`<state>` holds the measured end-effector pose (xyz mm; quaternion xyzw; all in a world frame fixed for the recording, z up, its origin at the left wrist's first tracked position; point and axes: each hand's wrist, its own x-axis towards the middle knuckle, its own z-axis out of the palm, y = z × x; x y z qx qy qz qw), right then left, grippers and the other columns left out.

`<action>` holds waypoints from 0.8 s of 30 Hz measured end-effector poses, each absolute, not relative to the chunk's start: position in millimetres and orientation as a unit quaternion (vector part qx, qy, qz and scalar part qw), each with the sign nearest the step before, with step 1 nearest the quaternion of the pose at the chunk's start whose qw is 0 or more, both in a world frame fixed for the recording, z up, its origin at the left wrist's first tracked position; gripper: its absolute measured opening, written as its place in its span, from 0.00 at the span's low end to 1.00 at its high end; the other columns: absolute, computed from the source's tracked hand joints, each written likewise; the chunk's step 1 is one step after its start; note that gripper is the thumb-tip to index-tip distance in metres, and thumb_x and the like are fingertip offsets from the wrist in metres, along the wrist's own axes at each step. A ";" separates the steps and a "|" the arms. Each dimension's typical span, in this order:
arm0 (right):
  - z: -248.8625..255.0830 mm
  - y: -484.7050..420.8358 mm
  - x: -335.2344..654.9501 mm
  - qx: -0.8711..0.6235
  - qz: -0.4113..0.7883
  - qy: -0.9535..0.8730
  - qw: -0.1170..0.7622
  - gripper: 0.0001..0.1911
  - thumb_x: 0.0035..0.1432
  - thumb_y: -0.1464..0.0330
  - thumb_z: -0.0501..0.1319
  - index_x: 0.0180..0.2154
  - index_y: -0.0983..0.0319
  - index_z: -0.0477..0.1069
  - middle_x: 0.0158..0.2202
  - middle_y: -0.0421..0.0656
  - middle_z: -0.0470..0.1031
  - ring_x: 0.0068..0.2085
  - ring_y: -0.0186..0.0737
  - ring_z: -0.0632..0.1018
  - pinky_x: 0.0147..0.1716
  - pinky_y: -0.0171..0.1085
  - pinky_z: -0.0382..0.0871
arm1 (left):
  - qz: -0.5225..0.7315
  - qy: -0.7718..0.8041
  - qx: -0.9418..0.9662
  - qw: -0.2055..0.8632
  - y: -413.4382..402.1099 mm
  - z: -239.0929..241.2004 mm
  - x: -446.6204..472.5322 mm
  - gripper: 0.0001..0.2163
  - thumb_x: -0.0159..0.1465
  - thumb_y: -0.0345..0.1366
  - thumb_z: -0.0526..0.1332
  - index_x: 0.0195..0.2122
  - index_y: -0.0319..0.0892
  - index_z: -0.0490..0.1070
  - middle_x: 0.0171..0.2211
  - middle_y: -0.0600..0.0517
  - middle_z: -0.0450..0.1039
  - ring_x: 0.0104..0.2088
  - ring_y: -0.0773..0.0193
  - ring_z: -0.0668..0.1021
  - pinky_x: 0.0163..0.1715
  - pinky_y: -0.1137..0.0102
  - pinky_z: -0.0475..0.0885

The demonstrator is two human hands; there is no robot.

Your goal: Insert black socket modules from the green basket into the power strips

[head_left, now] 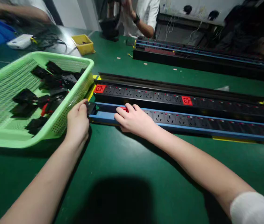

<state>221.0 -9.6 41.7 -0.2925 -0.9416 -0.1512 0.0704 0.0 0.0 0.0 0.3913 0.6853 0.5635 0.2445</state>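
Observation:
A long blue-railed power strip point(192, 123) lies across the green table, filled with black socket modules. My left hand point(77, 122) is closed around the strip's left end, pinching a black end piece point(91, 109). My right hand point(135, 119) rests on top of the strip just to the right, fingers curled and pressing on a red socket module point(123, 108) that shows between them. A second black strip point(169, 96) with red modules lies right behind.
A light green mesh basket point(52, 127) holding several black and some red socket modules stands at the left, touching my left hand. More long strips point(204, 59) lie at the back. A small yellow bin point(83, 44) and another person's arm point(143, 28) are far back.

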 end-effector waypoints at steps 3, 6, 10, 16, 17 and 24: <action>43.0 -10.8 220.3 -0.295 -0.151 -0.941 0.065 0.13 0.69 0.71 0.50 0.51 0.64 0.67 0.54 0.51 0.72 0.52 0.57 0.72 0.43 0.49 0.69 | 0.531 0.683 0.467 0.182 -7.0 -2.7 -1.3 0.20 0.69 0.38 0.53 0.56 0.34 0.76 0.54 0.42 0.78 0.55 0.55 0.78 0.61 0.60 0.69; 43.7 -11.6 219.9 -0.296 -0.151 -0.941 0.063 0.13 0.69 0.70 0.51 0.51 0.64 0.68 0.54 0.52 0.73 0.51 0.56 0.72 0.43 0.49 0.69 | 0.505 0.692 0.495 0.145 -12.0 -3.5 -0.9 0.20 0.70 0.41 0.53 0.55 0.36 0.77 0.54 0.43 0.78 0.56 0.55 0.78 0.61 0.60 0.68; 42.6 -9.7 219.9 -0.294 -0.143 -0.943 0.064 0.13 0.69 0.70 0.51 0.52 0.64 0.67 0.54 0.52 0.73 0.51 0.56 0.72 0.44 0.50 0.69 | 0.485 0.707 0.500 0.122 -14.6 -2.7 1.8 0.19 0.70 0.42 0.55 0.55 0.39 0.78 0.54 0.45 0.78 0.56 0.53 0.78 0.60 0.59 0.69; 43.7 -4.2 223.1 -0.296 -0.101 -0.947 0.068 0.15 0.68 0.69 0.53 0.54 0.62 0.66 0.58 0.52 0.71 0.53 0.56 0.72 0.45 0.50 0.69 | 0.490 0.696 0.507 0.136 -13.5 -4.1 2.2 0.19 0.68 0.44 0.59 0.55 0.40 0.77 0.53 0.45 0.79 0.55 0.52 0.79 0.59 0.57 0.70; 44.7 -3.7 223.8 -0.297 -0.089 -0.948 0.070 0.16 0.68 0.69 0.54 0.55 0.62 0.66 0.60 0.53 0.70 0.53 0.56 0.72 0.45 0.50 0.70 | 0.490 0.696 0.507 0.136 -13.2 -4.8 1.2 0.19 0.68 0.44 0.59 0.55 0.40 0.77 0.53 0.45 0.79 0.55 0.52 0.79 0.59 0.57 0.70; 44.8 1.4 226.7 -0.367 0.020 -0.917 0.153 0.37 0.62 0.65 0.62 0.67 0.65 0.52 0.70 0.59 0.52 0.56 0.54 0.74 0.50 0.49 0.72 | 0.484 0.676 0.535 0.151 -13.4 -7.8 -1.8 0.22 0.66 0.48 0.62 0.57 0.44 0.77 0.53 0.45 0.79 0.53 0.51 0.80 0.60 0.56 0.70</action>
